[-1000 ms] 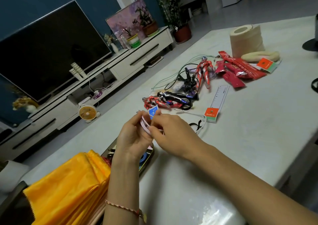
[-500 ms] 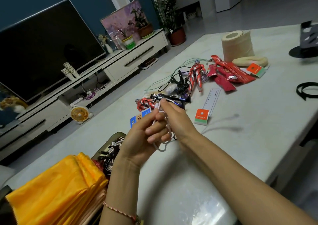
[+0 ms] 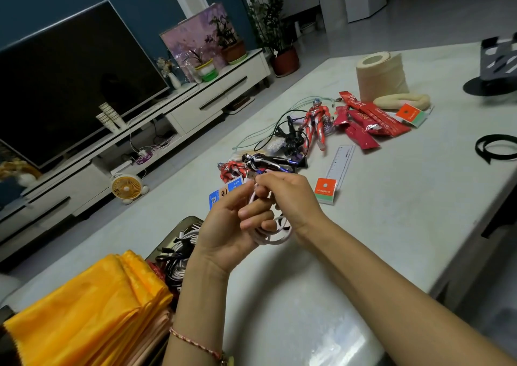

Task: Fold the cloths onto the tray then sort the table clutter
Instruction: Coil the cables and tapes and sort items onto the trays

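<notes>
Though trailing earlier, white cable (image 3: 275, 240) now coiled, left hand (image 3: 223, 232) and right hand (image 3: 292, 199) grip it

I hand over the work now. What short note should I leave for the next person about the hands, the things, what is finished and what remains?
Left hand: holds the coiled white cable.
Right hand: pinches the same cable near its plug, above the table.
Things: folded yellow cloths lie stacked at the near left; beside them the tray holds coiled cables.
Done: cloths look folded; some cables are sorted.
Left: put this cable away, then sort the loose cables, toy figures, red sachets, ruler and blue cards.
</notes>
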### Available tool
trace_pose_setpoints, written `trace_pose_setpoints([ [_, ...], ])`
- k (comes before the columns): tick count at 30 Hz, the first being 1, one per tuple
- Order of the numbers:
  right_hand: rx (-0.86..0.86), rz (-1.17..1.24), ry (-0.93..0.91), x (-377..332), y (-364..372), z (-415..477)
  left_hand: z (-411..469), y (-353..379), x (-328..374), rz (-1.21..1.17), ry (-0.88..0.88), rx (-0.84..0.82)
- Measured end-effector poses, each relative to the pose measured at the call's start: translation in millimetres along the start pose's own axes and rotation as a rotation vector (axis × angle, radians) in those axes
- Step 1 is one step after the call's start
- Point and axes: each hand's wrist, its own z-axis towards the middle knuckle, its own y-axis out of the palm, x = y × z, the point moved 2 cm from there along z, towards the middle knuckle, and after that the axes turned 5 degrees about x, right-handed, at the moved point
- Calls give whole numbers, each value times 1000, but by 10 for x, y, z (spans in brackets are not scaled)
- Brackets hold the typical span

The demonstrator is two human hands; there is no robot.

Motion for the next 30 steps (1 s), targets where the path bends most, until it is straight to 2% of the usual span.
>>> trace_pose_setpoints([
  [3, -60, 10, 35, -34, 4, -22, -9, 8, 2, -41, -12, -23],
  [6, -80, 23, -20, -76, 13, -23, -8, 13, 25, -24, 67, 76],
  [9, 251, -296, -349, -91, -11, -51, 19, 11, 59, -46, 151, 179],
  [10, 307, -376, -400, -88, 5, -93, 30, -4, 75, -76, 182, 206],
  [11, 289, -430, -379, -84, 44, -152, 44, -22, 96, -115, 218, 225],
  [14, 68, -492, -142, 73, 161, -286, 63, -107, 157, -212, 324, 253],
  [16, -33, -510, -71, 164, 223, -347, 50, -174, 194, -250, 365, 245],
  [20, -167, -532, -28, 177, 245, -347, -5, -229, 238, -344, 364, 96],
  [23, -184, -733, -148, 160, 196, -296, -27, -302, 277, -410, 302, -54],
  [25, -177, -704, -183, 112, 148, -265, -54, -360, 322, -485, 220, -192],
  [28, -241, -571, -200, 10, 53, -220, -169, -497, 416, -486, 219, -164],
  [30, -352, -488, -129, -38, -30, -211, -265, -549, 464, -521, 219, -150],
])
